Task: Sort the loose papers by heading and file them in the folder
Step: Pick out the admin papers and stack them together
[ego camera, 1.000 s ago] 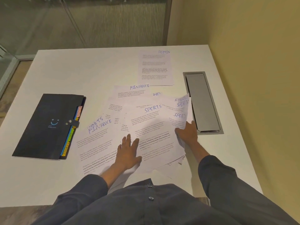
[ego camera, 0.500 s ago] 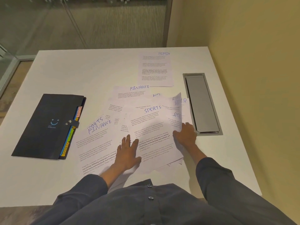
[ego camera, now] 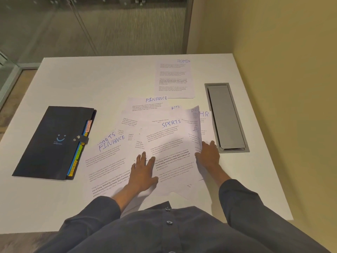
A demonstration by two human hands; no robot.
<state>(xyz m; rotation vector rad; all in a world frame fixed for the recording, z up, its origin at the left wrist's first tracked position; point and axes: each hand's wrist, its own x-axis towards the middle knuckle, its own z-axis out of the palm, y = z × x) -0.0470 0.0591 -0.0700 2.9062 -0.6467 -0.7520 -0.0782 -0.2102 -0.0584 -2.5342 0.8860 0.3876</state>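
A person in dark sleeves is leaning over a white worktop (ego camera: 54,207), working through a spread of loose papers (ego camera: 116,161). The left hand (ego camera: 144,172) is lying flat, its fingers (ego camera: 143,157) straight and slightly splayed, pressing down where the sheet headed SPORTS (ego camera: 169,148) overlaps its neighbours. The right hand (ego camera: 207,156) is gripping the right edge of the pile, its fingers curled under a few sheets and lifting them so that they are standing up and curling over (ego camera: 196,128); a sheet marked HR (ego camera: 206,117) is showing behind them. To the left, a page headed FINANCE (ego camera: 107,157) is lying atop another whose heading is partly hidden. Further left, well apart from the hands, the dark folder (ego camera: 47,141) is lying closed and snapped shut, coloured tabs showing along its right edge. Beyond the pile, a second FINANCE sheet (ego camera: 147,104) is peeking out, and a lone ADMIN page (ego camera: 174,79) is lying farther back. A grey recessed cable hatch (ego camera: 226,117) is sitting at right.
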